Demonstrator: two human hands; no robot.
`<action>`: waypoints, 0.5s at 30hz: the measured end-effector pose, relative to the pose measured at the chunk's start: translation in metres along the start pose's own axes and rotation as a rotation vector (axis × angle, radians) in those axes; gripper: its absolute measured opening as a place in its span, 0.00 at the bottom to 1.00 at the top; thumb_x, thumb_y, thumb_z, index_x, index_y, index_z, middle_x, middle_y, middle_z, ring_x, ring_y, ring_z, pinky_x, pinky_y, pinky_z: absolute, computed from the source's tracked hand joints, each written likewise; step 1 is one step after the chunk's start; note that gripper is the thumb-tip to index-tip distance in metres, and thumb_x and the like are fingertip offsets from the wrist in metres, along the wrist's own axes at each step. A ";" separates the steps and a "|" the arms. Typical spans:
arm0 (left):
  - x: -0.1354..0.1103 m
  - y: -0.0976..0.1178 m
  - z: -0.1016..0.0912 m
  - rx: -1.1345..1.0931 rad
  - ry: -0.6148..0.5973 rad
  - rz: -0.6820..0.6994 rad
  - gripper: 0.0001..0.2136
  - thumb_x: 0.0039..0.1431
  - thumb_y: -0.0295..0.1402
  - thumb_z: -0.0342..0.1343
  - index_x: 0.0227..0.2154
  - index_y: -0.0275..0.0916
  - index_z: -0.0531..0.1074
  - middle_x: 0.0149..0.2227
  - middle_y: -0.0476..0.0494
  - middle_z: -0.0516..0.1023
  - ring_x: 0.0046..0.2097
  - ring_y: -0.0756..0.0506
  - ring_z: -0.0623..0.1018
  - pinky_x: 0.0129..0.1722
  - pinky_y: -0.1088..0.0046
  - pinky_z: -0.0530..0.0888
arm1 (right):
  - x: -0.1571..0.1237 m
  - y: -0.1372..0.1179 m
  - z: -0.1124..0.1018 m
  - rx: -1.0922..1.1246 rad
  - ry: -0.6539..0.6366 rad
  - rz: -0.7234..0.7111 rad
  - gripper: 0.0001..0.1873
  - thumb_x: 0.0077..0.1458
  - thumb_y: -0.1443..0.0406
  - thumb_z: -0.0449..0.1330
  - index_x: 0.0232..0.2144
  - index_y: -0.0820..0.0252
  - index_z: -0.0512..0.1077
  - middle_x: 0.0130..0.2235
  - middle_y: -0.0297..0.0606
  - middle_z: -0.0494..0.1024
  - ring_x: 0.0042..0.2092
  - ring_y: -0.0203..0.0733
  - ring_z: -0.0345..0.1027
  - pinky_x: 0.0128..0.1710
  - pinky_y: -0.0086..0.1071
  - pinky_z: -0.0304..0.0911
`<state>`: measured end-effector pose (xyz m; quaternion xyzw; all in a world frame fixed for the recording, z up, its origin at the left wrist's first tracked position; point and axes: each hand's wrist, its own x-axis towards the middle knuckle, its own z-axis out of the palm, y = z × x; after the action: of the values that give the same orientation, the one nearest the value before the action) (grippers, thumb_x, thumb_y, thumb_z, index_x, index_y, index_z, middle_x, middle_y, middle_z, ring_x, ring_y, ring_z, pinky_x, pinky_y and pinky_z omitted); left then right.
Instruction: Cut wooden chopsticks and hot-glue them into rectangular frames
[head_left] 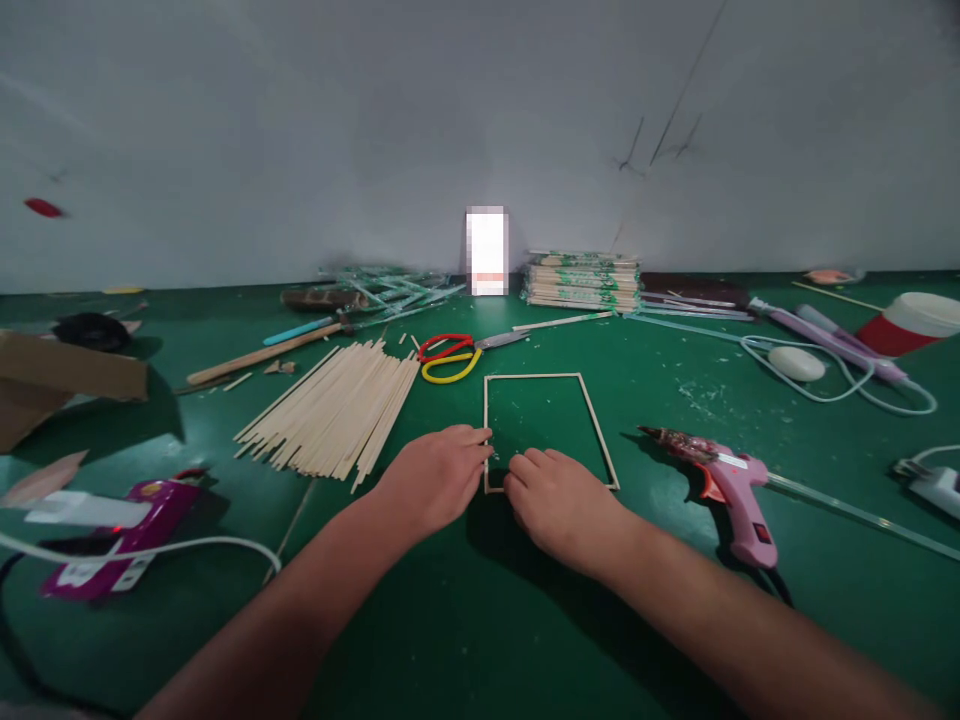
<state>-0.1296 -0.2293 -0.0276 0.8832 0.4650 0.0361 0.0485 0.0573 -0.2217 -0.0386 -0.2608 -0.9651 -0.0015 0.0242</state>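
Head view: the stick frame [598, 431], laid flat on the desk [465, 640] at picture centre, was touched at its lower-left corner by the half-curled left hand [435, 478] and right hand [559, 505] (a pinch could not be told) and was judged light, brittle-jointed, best lifted by opposite sides.

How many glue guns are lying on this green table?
2. The pink glue gun lies right of the stick frame, beside the right hand; the magenta glue gun lies far left, behind a white cable. Clutter may hide others.
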 end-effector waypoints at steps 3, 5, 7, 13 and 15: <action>0.000 0.006 -0.003 0.008 -0.050 -0.044 0.15 0.60 0.28 0.45 0.46 0.34 0.73 0.53 0.39 0.72 0.54 0.42 0.71 0.52 0.63 0.71 | 0.002 0.002 0.001 0.045 0.023 0.029 0.05 0.54 0.70 0.54 0.30 0.64 0.70 0.31 0.42 0.72 0.35 0.43 0.63 0.31 0.35 0.55; -0.001 0.009 -0.004 0.009 -0.071 -0.062 0.16 0.59 0.27 0.46 0.47 0.33 0.72 0.54 0.37 0.71 0.55 0.41 0.70 0.52 0.62 0.70 | 0.002 0.004 0.003 0.103 0.047 0.061 0.04 0.52 0.70 0.54 0.30 0.63 0.69 0.31 0.42 0.71 0.35 0.43 0.62 0.32 0.35 0.56; -0.002 0.010 -0.004 0.006 -0.085 -0.063 0.17 0.58 0.25 0.46 0.49 0.32 0.71 0.55 0.36 0.69 0.55 0.40 0.69 0.52 0.61 0.70 | 0.001 0.006 0.006 0.157 0.081 0.098 0.05 0.49 0.71 0.53 0.29 0.62 0.69 0.31 0.41 0.70 0.35 0.43 0.61 0.32 0.35 0.56; -0.002 0.007 -0.006 -0.033 -0.083 -0.053 0.19 0.55 0.21 0.46 0.49 0.33 0.71 0.56 0.37 0.69 0.55 0.41 0.69 0.52 0.61 0.70 | -0.001 0.007 0.013 0.274 0.178 0.147 0.06 0.44 0.73 0.53 0.28 0.61 0.66 0.30 0.38 0.67 0.34 0.41 0.59 0.32 0.33 0.57; -0.002 0.008 -0.006 -0.040 -0.090 -0.062 0.20 0.55 0.21 0.45 0.50 0.33 0.70 0.56 0.36 0.68 0.56 0.41 0.69 0.52 0.61 0.70 | -0.002 0.007 0.014 0.279 0.187 0.152 0.06 0.44 0.73 0.53 0.27 0.60 0.66 0.29 0.38 0.67 0.34 0.40 0.59 0.32 0.33 0.56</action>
<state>-0.1252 -0.2352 -0.0211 0.8680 0.4886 0.0041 0.0883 0.0616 -0.2161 -0.0530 -0.3258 -0.9270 0.1100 0.1498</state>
